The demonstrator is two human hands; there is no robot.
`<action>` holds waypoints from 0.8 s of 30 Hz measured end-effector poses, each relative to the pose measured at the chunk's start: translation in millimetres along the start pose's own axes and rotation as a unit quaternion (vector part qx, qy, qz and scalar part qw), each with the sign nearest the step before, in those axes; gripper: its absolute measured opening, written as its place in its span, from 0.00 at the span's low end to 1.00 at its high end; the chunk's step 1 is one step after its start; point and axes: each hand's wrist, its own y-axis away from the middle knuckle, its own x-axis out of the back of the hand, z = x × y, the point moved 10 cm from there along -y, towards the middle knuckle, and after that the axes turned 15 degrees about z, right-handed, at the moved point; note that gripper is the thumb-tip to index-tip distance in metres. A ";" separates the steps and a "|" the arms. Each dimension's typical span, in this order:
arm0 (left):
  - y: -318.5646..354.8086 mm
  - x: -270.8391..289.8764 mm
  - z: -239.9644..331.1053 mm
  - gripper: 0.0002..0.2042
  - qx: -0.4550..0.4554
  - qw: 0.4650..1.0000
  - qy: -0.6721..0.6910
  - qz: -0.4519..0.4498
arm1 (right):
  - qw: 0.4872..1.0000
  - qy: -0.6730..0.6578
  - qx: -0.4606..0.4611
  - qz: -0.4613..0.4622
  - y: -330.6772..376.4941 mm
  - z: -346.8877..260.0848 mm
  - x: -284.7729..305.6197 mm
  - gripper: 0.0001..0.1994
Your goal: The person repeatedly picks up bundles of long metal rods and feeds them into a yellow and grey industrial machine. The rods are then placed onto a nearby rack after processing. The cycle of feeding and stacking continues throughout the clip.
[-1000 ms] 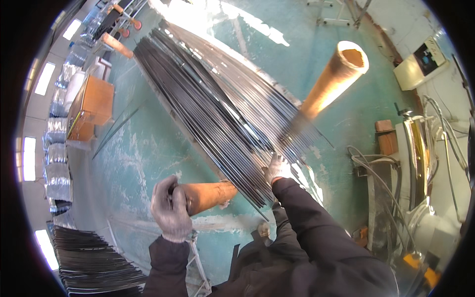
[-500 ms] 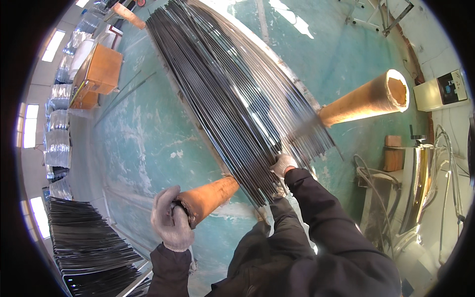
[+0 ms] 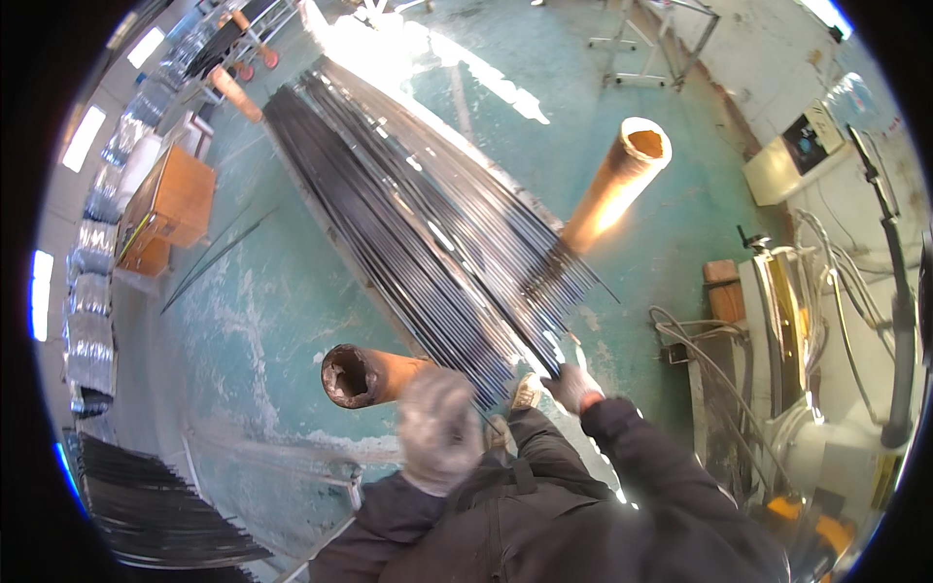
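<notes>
A long bed of thin black rods (image 3: 374, 223) slants away from my feet, near ends fanned slightly. My right hand (image 3: 573, 387), in a pale knit glove, is closed around the near ends of a few rods at the bundle's right side. My left hand (image 3: 439, 428), gloved too, is smeared by motion; its fingers cannot be made out. It is in front of a brown cardboard tube (image 3: 391, 375) beside the bundle's near left corner, overlapping the tube's lower end in view. Another cardboard tube (image 3: 607, 194) rises at the bundle's right edge.
A stack of dark strips (image 3: 155, 505) lies at the lower left. Wooden cabinet (image 3: 180, 199) and shiny wrapped bundles (image 3: 92, 282) line the left wall. Machinery with hoses (image 3: 777, 321) stands on the right. A metal frame (image 3: 661, 44) is at the back right.
My left hand has left the near tube's top and moved right, toward my body. My right hand has drawn back toward me with rod ends in it. The whole view has shifted.
</notes>
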 end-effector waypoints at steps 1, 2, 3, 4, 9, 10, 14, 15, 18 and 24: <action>25.0 -18.5 2.0 0.12 0.052 0.997 0.043 -0.025 | 0.999 -0.012 -0.034 0.014 47.7 22.0 17.2 0.29; 55.1 -34.6 -18.5 0.11 0.182 0.978 0.089 -0.055 | 0.998 0.019 -0.061 0.008 94.8 42.7 28.6 0.28; 93.3 -54.5 -40.6 0.11 0.316 0.935 0.127 -0.098 | 0.996 0.043 -0.081 0.005 143.2 60.8 38.8 0.27; 132.9 -74.5 -57.7 0.11 0.425 0.877 0.182 -0.133 | 0.990 0.075 -0.115 0.008 194.2 82.2 49.7 0.27; 241.6 -146.6 -131.9 0.30 0.757 0.522 0.379 -0.103 | 0.954 0.031 -0.245 0.172 427.1 135.9 88.1 0.20; 231.7 -165.0 -114.7 0.29 0.713 0.491 0.488 -0.113 | 0.954 0.051 -0.211 0.208 458.2 132.3 92.9 0.17; 251.9 -183.6 -64.6 0.11 0.774 0.366 0.517 -0.026 | 0.925 0.201 -0.203 0.251 561.6 143.8 92.8 0.09; 243.7 -183.0 -41.5 0.09 0.745 0.358 0.561 -0.054 | 0.911 0.223 -0.194 0.287 577.0 147.3 94.9 0.09; 262.5 -165.1 2.3 0.10 0.783 0.369 0.494 -0.083 | 0.902 0.199 -0.213 0.318 617.5 182.8 88.8 0.10; 212.3 -159.8 112.7 0.03 0.720 0.419 0.524 -0.176 | 0.856 0.188 -0.279 0.392 727.5 307.7 104.9 0.09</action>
